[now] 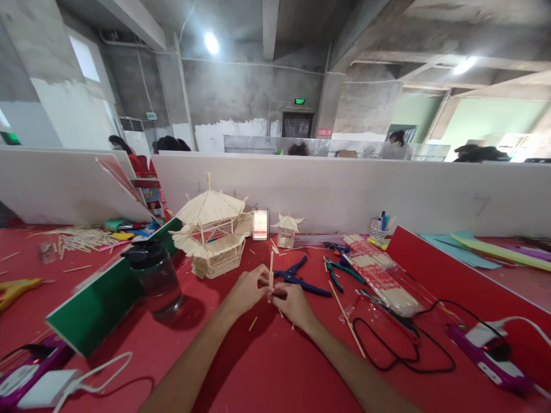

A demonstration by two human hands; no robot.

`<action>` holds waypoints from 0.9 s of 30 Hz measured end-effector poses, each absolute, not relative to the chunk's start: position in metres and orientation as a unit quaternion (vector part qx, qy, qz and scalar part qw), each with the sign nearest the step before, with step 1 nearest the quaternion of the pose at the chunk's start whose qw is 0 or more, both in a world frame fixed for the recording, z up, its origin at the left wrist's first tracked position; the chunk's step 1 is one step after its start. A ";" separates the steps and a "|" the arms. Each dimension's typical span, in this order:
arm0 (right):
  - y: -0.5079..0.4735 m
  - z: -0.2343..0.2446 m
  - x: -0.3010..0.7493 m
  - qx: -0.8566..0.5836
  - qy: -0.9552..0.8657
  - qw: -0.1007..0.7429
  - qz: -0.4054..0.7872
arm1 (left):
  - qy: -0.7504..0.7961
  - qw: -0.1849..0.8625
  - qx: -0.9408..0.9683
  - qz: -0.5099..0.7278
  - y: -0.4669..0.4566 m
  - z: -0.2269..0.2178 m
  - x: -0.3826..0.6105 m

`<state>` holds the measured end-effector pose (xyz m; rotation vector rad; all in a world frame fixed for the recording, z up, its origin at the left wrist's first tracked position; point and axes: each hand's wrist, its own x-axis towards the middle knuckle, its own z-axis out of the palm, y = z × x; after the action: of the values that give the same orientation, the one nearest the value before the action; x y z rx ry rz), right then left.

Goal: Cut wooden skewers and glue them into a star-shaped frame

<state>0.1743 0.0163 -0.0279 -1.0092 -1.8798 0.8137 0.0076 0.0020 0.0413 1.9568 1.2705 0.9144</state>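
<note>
My left hand [251, 287] pinches a thin wooden stick [271, 265] that stands almost upright above the red table. Close against it, my right hand [293, 303] has its fingers closed at the stick's lower end; the fingers hide what joins there. Just behind my right hand lie blue-handled pliers [307, 282]. A large pavilion model of sticks [217, 226] stands to the left, beyond my left hand. Straight ahead is a smaller stick pavilion [287, 230]. A short loose stick [253, 324] rests on the table in front of my left hand.
A dark-lidded water bottle [157, 281] stands by a green divider [107, 292] at left. To the right lie green-handled pliers [344, 272], packed sticks [383, 275], a black cable [387, 367] and a purple power strip [491, 358]. A white partition [344, 189] closes the back.
</note>
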 end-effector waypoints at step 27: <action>0.013 -0.020 0.175 -0.410 -0.761 0.407 0.297 | 0.479 0.318 0.742 0.345 0.001 0.042 0.006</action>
<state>0.1746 0.0133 -0.0205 -1.0332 -1.9186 0.7483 0.0057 0.0008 0.0419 1.9514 1.2608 0.9089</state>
